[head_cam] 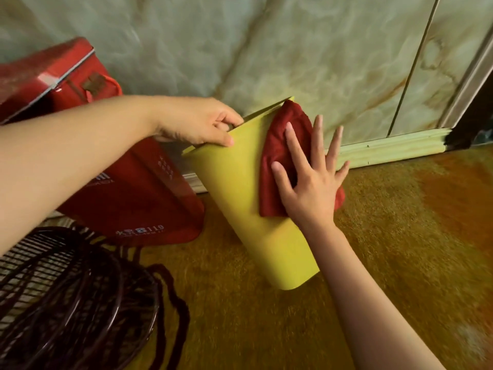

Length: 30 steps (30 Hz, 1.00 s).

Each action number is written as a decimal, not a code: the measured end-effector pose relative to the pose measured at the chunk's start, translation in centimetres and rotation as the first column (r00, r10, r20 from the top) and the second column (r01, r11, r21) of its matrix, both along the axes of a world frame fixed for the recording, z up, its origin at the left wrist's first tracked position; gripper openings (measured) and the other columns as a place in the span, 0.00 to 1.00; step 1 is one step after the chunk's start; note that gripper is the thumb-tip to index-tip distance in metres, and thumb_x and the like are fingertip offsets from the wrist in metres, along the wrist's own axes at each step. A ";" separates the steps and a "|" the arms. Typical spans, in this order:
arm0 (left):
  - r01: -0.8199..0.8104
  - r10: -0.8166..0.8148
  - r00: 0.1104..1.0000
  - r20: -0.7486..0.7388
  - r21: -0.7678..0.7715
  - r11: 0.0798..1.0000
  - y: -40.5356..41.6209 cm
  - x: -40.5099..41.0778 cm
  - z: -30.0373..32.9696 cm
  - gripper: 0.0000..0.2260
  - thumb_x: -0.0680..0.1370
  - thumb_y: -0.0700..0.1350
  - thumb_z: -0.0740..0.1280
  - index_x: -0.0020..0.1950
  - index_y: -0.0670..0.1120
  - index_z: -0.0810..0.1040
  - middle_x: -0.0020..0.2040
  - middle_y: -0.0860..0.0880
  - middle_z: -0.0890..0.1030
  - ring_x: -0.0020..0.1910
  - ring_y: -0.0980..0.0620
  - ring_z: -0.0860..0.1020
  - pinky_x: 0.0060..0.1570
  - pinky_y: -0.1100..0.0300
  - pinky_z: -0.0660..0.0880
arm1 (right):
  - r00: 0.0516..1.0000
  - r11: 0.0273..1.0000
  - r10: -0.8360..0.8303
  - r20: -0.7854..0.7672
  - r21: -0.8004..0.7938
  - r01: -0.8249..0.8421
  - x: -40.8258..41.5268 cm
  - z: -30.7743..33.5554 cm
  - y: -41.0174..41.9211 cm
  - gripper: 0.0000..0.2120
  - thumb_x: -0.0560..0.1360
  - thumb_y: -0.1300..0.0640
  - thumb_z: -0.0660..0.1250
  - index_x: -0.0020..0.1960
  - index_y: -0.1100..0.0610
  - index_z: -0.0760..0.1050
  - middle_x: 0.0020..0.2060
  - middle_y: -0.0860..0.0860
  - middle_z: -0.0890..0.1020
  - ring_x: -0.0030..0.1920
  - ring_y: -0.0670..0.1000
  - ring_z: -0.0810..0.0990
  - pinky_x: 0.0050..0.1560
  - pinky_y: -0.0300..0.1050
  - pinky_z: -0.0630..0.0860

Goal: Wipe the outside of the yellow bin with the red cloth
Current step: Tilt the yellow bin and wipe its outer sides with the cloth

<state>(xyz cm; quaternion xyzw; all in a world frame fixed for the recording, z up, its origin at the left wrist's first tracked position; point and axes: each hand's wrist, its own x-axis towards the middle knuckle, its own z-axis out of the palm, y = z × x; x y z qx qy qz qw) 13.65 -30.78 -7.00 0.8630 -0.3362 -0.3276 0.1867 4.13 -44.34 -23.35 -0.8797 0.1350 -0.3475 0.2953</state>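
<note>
Yellow bin [248, 209], smooth and tapered, under crumpled red cloth [277, 156].

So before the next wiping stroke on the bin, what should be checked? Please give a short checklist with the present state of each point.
1. Left hand grips the rim of the tall yellow plastic bin: ok.
2. Right hand lies flat, fingers spread, on the dark red cloth: ok.
3. Cloth touches the outer wall of the bin, near the top: ok.
4. Bin is steady: it is tilted, with its base on the yellow-brown floor; cannot tell how firmly.
5. Lower outer wall already wiped: cannot tell.
6. Space beside the bin: the red fabric bag is close on the left; not ok for a wide stroke on that side.
</note>
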 end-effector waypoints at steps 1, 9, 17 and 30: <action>-0.007 0.008 1.000 0.018 -0.016 1.000 0.0 0.0 -0.1 0.10 0.76 0.34 0.60 0.56 0.38 0.75 0.49 0.31 0.78 0.46 0.42 0.71 0.46 0.47 0.64 | 1.000 1.000 -0.004 0.008 0.025 0.004 0.2 -0.1 0.5 0.27 0.76 0.38 0.52 0.73 0.37 0.51 0.77 0.49 0.52 0.77 0.57 0.45 0.68 0.74 0.50; -0.051 0.054 0.997 0.056 -0.048 0.998 1.3 0.2 -0.4 0.11 0.75 0.34 0.61 0.55 0.44 0.77 0.47 0.41 0.83 0.42 0.54 0.78 0.41 0.61 0.73 | 0.996 0.939 0.071 -0.058 -0.332 -0.087 -5.8 -10.5 4.5 0.26 0.76 0.35 0.50 0.73 0.37 0.52 0.77 0.46 0.48 0.77 0.55 0.46 0.66 0.72 0.56; -0.035 0.034 0.999 -0.017 -0.088 0.996 -0.1 -0.4 -0.6 0.13 0.75 0.34 0.60 0.59 0.42 0.75 0.56 0.38 0.80 0.51 0.48 0.78 0.49 0.61 0.76 | 0.997 0.996 -0.067 -0.025 -0.062 0.065 -3.4 -6.3 3.7 0.27 0.78 0.38 0.45 0.74 0.42 0.47 0.75 0.53 0.54 0.76 0.58 0.50 0.67 0.71 0.55; 0.032 -0.032 0.998 0.045 0.006 0.999 -4.7 -2.1 -0.6 0.10 0.75 0.35 0.62 0.54 0.40 0.78 0.51 0.34 0.81 0.46 0.40 0.80 0.50 0.42 0.76 | 0.994 0.884 0.095 0.054 -0.464 -0.060 -6.1 -9.1 3.9 0.26 0.76 0.39 0.55 0.73 0.39 0.55 0.73 0.51 0.61 0.74 0.60 0.55 0.60 0.73 0.62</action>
